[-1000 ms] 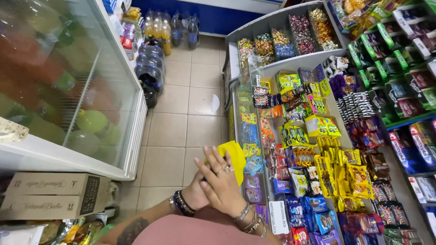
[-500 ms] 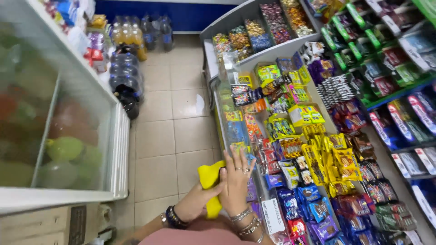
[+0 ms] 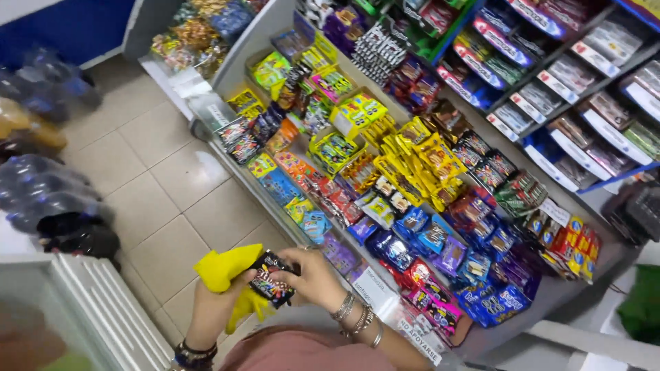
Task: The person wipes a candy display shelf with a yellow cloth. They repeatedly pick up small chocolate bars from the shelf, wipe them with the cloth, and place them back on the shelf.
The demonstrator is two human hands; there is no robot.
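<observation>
My left hand (image 3: 210, 312) grips a yellow cloth (image 3: 223, 271) low in the view, above the tiled floor. My right hand (image 3: 313, 275), with bracelets on its wrist, holds a small dark candy packet (image 3: 273, 280) pressed against the cloth. Both hands meet just in front of the lower rows of a snack display (image 3: 412, 206), packed with bright packets and bars.
The sloping display shelf (image 3: 371, 282) runs from upper left to lower right, with taller shelves (image 3: 550, 89) of boxed goods behind. Shrink-wrapped bottle packs (image 3: 48, 199) stand on the floor at left. A white chest cooler (image 3: 103, 309) fills the lower left corner.
The view swung right and closer to the shelf. My right hand, which earlier rested on the cloth, now holds a dark candy packet against it.
</observation>
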